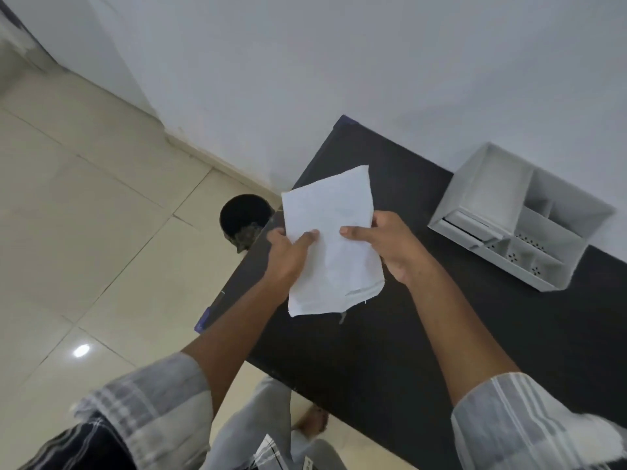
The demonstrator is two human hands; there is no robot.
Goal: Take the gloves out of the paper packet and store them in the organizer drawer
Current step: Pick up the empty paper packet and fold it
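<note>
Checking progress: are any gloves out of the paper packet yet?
No. Both the left hand and right hand hold the white paper packet, and no gloves show.

The white paper packet (334, 242) is flat and creased, held up off the dark counter (441, 334), its long side running away from the viewer. The pale grey organizer (519, 218) stands against the wall to the right, its small drawer (470, 225) slightly pulled out.
</note>
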